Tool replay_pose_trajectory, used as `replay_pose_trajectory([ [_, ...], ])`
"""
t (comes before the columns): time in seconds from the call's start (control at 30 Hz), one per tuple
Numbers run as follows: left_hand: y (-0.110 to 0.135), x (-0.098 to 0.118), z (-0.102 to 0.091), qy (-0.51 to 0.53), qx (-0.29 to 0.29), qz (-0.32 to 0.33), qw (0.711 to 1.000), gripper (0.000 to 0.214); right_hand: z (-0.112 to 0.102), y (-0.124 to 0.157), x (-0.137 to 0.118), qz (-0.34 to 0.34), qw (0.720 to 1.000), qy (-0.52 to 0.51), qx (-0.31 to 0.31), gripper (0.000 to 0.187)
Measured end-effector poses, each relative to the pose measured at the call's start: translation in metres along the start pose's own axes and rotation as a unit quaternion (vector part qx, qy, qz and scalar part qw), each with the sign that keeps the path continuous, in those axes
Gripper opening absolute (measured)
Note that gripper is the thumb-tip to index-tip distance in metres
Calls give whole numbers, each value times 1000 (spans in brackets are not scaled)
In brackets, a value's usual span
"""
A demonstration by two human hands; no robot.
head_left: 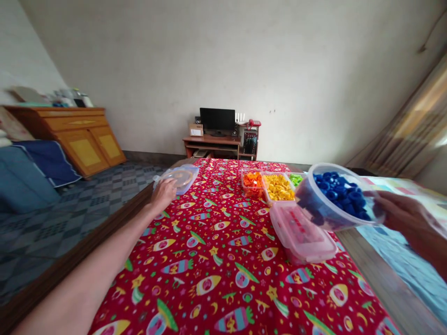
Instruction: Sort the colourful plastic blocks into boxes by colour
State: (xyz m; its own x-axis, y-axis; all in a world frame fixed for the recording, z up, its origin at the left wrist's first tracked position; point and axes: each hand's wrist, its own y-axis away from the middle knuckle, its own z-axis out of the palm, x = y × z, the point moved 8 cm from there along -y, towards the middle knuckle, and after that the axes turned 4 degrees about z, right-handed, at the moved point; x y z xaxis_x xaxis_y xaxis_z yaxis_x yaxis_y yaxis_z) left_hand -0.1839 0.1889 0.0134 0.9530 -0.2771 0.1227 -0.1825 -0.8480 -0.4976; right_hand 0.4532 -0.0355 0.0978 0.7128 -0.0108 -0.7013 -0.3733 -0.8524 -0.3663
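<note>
My left hand [165, 193] is at the table's left edge, its fingers closed on a clear round lid [181, 176]. That lid lies over a bluish translucent lid [190, 179]. On the right, my right hand [396, 209] grips the rim side of a clear round tub [310, 207], raised and tilted toward me. Blue plastic pieces [338, 190] fill part of it. Below the tub sits a pink lidded box [302, 232] with red pieces showing faintly through. Behind it stand open boxes of orange pieces [253, 181], yellow pieces [278, 186] and green pieces [295, 179].
A red patterned cloth [209, 251] covers the table. To the right is a bed with a light blue sheet [394, 260]. Against the far wall stands a desk [213, 141] with a monitor [218, 120]. A wooden cabinet [84, 139] stands at left.
</note>
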Motion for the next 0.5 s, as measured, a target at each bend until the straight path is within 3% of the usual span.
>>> replay_pose_trajectory([
  [0.07,1,-7,2,-18,-12,-11,1000,41,35,15,-22,46,993,-70,-80,56],
  [0.17,3,-8,4,-52,-29,-16,998,36,84,48,-68,-10,984,-70,-164,49],
  [0.3,6,-3,2,-60,-33,-18,997,35,133,92,-110,-109,981,-25,-158,40],
  [0.5,5,2,1,-57,-34,-36,997,27,193,130,-121,-173,967,-10,-187,33],
])
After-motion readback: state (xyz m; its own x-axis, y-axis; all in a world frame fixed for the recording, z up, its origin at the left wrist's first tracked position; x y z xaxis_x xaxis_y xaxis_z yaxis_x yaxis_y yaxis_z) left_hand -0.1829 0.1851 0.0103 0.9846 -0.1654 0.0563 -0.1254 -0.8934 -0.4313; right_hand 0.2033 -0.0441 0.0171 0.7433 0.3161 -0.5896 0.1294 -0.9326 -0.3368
